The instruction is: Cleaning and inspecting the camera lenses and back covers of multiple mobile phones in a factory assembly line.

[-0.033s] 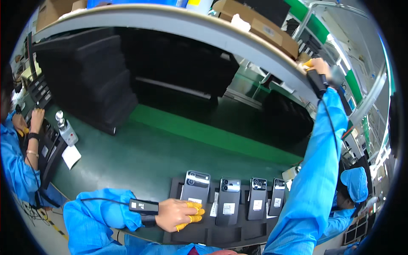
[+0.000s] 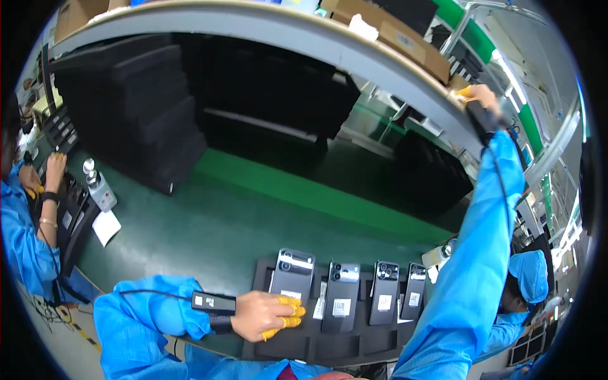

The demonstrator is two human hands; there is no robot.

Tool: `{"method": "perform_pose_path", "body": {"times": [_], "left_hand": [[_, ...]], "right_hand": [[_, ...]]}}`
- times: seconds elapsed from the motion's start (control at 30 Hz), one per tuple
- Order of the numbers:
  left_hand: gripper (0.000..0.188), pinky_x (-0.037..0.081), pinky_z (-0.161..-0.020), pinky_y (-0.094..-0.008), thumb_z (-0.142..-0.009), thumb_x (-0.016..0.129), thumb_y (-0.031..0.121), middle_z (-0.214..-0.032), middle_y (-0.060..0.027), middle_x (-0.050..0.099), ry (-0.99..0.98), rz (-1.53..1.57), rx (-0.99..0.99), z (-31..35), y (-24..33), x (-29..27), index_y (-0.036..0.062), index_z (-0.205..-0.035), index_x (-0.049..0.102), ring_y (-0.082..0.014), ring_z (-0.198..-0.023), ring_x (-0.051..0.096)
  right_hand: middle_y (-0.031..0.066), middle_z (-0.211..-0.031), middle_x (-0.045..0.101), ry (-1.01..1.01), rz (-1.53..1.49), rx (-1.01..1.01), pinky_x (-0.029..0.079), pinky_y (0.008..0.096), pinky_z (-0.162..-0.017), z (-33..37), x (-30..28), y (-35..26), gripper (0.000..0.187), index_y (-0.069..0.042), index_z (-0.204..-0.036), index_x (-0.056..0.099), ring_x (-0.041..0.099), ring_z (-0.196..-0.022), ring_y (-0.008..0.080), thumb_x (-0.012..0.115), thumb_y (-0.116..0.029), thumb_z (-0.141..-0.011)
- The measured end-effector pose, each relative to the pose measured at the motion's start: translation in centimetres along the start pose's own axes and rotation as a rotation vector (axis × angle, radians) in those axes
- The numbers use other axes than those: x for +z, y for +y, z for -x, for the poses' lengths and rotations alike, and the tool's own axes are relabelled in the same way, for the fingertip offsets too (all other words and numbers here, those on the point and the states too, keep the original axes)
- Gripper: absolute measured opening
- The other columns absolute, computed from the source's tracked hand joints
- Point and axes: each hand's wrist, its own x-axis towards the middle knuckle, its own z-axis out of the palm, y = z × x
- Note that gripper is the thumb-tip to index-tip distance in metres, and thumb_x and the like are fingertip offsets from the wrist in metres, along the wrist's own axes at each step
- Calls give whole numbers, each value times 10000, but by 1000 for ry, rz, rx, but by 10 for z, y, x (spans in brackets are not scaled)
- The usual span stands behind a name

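Note:
Several dark smartphones lie backs up in a row in a black foam tray [image 2: 323,348], each with a white label. The leftmost smartphone [image 2: 294,269] sits higher than the others, tilted slightly. My left hand [image 2: 263,315], with yellow finger cots, closes its bent fingers around that phone's lower end. Beside it are a second phone [image 2: 342,288], a third phone [image 2: 384,294] and a partly covered fourth phone [image 2: 414,291]. Stretched far up and right, my right hand [image 2: 482,98] is at the shelf's edge, its fingers together; whatever they pinch is too small to make out.
A raised shelf [image 2: 253,28] carries cardboard boxes [image 2: 405,41] and a white crumpled wipe [image 2: 363,27]. Beneath it stand stacked black foam trays [image 2: 126,107]. At left are a pump bottle [image 2: 99,190], white paper [image 2: 106,227] and a co-worker's arm [image 2: 49,209]; another person [image 2: 529,278] sits right.
The view has shifted slightly. My right hand has moved a little to the right along the shelf's edge; my left hand stays on the leftmost phone.

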Motion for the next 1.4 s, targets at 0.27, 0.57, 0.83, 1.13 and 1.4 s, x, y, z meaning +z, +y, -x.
{"method": "perform_pose_path", "body": {"times": [0.27,0.57,0.83,1.13,1.4], "left_hand": [[467,503,-1012,-425,-747,616,80,-1280,-147,612,-41,3,34,-8,-1,-20,40,-1210,666,-339,-1240,563],[449,521,-722,-347,-764,693,69,-928,-80,654,67,101,-216,10,71,-34,43,-1211,679,-262,-810,634],[475,467,-639,-346,-702,734,57,-758,-67,567,149,77,-323,19,86,-10,25,-1174,700,-245,-704,576],[471,400,-583,-364,-612,733,142,-672,-71,513,168,-31,-439,42,88,-32,14,-1066,744,-252,-601,527],[404,440,-639,-381,-730,727,171,-767,-120,601,217,-133,-763,44,100,-55,1,-1097,717,-309,-674,551]], "right_hand": [[140,-1346,583,355,-288,-143,402,386,-1065,237,-42,-72,558,-69,-1331,574,544,-1258,290,517,101,-802],[202,-1019,619,-172,-344,591,467,388,-861,551,31,-123,231,45,-1043,622,588,-976,368,627,46,-812],[173,-895,651,30,-327,833,498,380,-712,571,70,-131,142,42,-968,668,614,-758,307,677,-83,-901],[138,-853,659,-85,-479,922,494,332,-681,576,50,-147,126,44,-948,651,631,-717,221,703,-23,-855],[134,-836,648,-240,-604,667,484,317,-628,538,5,-150,237,31,-1029,657,609,-664,217,748,-67,-834]]}}
